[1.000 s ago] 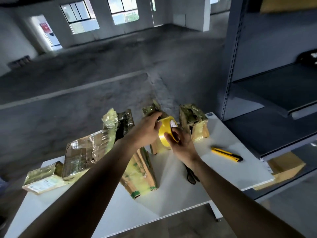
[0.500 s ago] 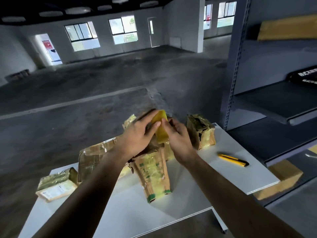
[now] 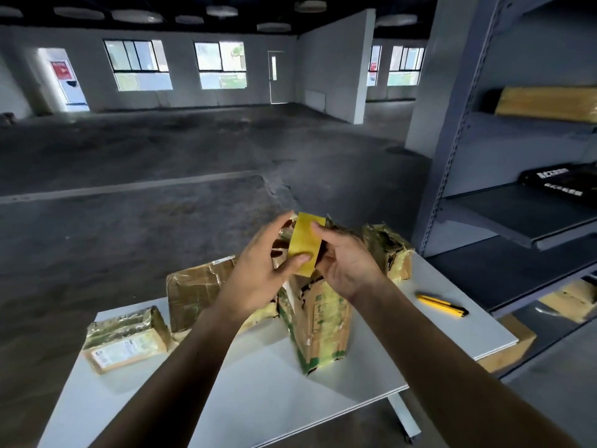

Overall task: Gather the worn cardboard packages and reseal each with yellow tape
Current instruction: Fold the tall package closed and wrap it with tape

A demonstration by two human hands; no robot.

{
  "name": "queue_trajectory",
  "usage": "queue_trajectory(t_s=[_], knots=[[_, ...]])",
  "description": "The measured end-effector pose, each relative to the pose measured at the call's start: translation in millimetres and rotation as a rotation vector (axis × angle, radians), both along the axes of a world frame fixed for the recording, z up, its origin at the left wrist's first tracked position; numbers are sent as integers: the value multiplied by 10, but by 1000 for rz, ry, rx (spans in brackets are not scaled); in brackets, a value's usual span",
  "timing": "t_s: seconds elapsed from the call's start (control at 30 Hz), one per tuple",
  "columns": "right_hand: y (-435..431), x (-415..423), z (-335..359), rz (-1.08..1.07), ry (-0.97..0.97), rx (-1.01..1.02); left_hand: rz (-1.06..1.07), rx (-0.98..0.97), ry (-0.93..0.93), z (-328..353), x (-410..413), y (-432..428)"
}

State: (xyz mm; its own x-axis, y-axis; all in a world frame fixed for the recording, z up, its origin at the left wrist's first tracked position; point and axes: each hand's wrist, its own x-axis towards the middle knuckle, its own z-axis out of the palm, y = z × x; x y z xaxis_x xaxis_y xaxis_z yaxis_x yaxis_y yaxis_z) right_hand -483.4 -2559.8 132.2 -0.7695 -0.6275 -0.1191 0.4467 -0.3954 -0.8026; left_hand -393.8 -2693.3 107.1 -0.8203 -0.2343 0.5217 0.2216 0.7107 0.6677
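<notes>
Packages (image 3: 126,337) lie gathered on the worktop (image 3: 258,399), so gathering looks done. Left hand (image 3: 258,270) and right hand (image 3: 345,263) both pinch the yellow tape roll (image 3: 303,247) above the upright package (image 3: 316,324); resealing seems not yet begun, with every package left.

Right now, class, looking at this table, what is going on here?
A person grips a yellow roll of tape between the left hand and right hand, over a tall worn cardboard package standing on the white table. Other worn packages and a yellow utility knife lie nearby.
</notes>
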Motion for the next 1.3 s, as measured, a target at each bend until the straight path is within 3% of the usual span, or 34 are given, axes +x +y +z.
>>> queue_trajectory(t_s=[0.13, 0.37, 0.53, 0.67, 0.8, 0.9, 0.97, 1.07, 1.3], knots=[[-87, 85, 72, -21, -13, 42, -7, -196, 254, -58, 83, -98], [-156, 110, -61, 66, 262, 76, 108, 266, 226, 60, 28, -107], [-121, 56, -134, -3, 504, 403, 213, 386, 173, 152, -79, -64], [32, -66, -124, -49, 571, 441, 211, 149, 161, 209, -174, -1], [115, -87, -25, -57, 769, 415, 189, -25, 89, 272, -186, 59], [172, -142, 17, -11, 939, 433, 16, -153, -131, 425, -135, 57], [164, -198, 39, -73, 1044, 454, -80, -70, -301, 547, -106, 85], [139, -273, 112, -167, 1149, 470, 4, 44, -467, 611, -99, 189], [146, -412, 111, -223, 1106, 342, 26, 474, -389, 569, -58, 334]])
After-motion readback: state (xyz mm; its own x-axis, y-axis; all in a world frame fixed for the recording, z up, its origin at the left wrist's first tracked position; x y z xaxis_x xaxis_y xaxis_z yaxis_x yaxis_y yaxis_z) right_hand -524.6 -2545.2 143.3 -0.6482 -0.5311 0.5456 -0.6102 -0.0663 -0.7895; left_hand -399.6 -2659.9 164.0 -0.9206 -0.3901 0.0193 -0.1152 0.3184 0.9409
